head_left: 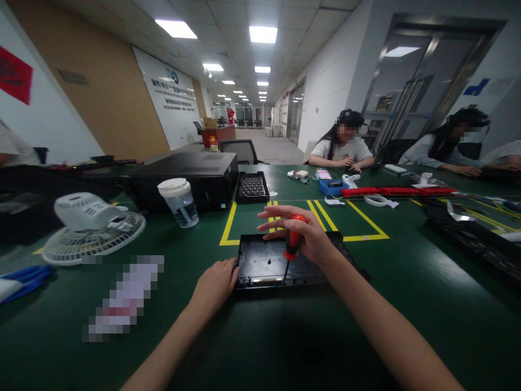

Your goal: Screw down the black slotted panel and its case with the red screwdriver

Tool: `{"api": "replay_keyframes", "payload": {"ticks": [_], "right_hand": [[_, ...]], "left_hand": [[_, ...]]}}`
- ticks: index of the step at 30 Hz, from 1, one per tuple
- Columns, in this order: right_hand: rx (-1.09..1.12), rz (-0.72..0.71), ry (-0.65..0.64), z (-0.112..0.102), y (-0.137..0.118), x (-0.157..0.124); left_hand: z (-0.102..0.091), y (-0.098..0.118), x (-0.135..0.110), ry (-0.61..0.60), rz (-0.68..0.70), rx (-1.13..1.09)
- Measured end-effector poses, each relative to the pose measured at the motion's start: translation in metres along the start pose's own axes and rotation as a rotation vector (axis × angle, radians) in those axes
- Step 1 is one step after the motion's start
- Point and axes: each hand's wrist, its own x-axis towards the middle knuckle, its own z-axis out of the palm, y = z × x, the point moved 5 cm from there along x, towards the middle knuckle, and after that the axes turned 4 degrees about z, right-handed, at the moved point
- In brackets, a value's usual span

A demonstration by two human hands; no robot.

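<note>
While the red-and-black screwdriver (pixel 294 238) is gripped by the right hand (pixel 314 234), other fingers (pixel 280 210) spread, it is held near upright — tip by the near edge of the black panel (pixel 256 254). Panel is laid flat on the green table (pixel 419 309), below the right hand, long axis left to right; its left end is touched by the left hand (pixel 215 283) — whether clasped, cannot be told.

We see an office, partly a workshop: a screwdriver (pixel 293 239) is held over the yellow-lined green table (pixel 407 304); beyond this table stand a mesh chair (pixel 237 150) and a red desk (pixel 223 134), under ceiling lights (pixel 263 35).
</note>
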Motion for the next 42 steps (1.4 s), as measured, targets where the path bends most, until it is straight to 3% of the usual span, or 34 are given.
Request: {"api": "replay_keyframes", "payload": {"ticks": [4, 10, 14, 20, 42], "right_hand": [[0.047, 0.037, -0.025, -0.0007, 0.0028, -0.0014], [0.012, 0.027, 0.085, -0.0076, 0.0063, -0.0022], [0.041, 0.035, 0.084, -0.0063, 0.0065, -0.001], [0.141, 0.044, 0.031, -0.0027, 0.0026, 0.0005], [0.032, 0.108, -0.177, -0.0064, -0.0014, -0.0035]], "left_hand": [[0.0002, -0.0005, -0.0002, -0.013, -0.012, -0.015], [-0.0008, 0.0002, -0.0006, -0.012, -0.015, -0.008], [-0.0003, 0.0003, -0.0002, -0.012, -0.013, 0.006], [-0.0014, 0.0012, -0.0005, -0.007, -0.002, 0.004], [-0.0051, 0.0031, -0.0015, -0.007, -0.002, 0.001]]}}
